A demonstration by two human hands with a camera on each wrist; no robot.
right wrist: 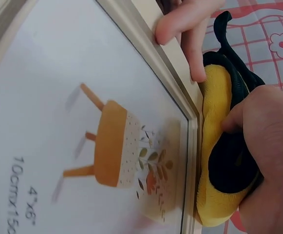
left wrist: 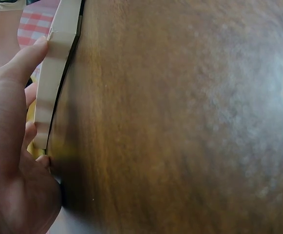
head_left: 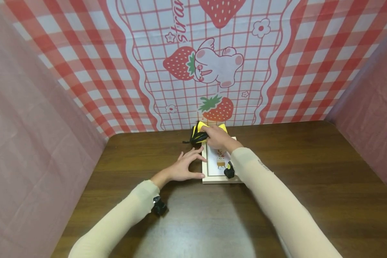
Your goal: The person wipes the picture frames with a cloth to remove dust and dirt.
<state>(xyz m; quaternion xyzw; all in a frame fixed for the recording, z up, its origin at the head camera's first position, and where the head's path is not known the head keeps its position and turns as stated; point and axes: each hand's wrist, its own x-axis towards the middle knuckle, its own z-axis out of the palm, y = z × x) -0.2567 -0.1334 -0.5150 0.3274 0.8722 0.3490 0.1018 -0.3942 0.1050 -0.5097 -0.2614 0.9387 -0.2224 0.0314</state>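
Note:
A cream-rimmed photo frame (head_left: 219, 180) lies face up on the brown table, near the back wall. Behind its glass is a print of a flower pot on wooden legs (right wrist: 113, 146). My left hand (head_left: 183, 167) is spread along the frame's left side, with thumb and fingertips touching the edge. At the far end, my right hand (head_left: 218, 137) grips a fuzzy yellow cloth (right wrist: 214, 92) with black trim and a loose black strap. The cloth presses against the frame's outer edge in the right wrist view. In the left wrist view, the left thumb rests on the frame's side.
A red-and-white checked cloth with strawberries (head_left: 217, 109) hangs as the back wall, close behind the frame. Pink curtains (head_left: 35, 125) stand on both sides. Bare wooden table (head_left: 309, 168) extends to the right of the frame and toward the front.

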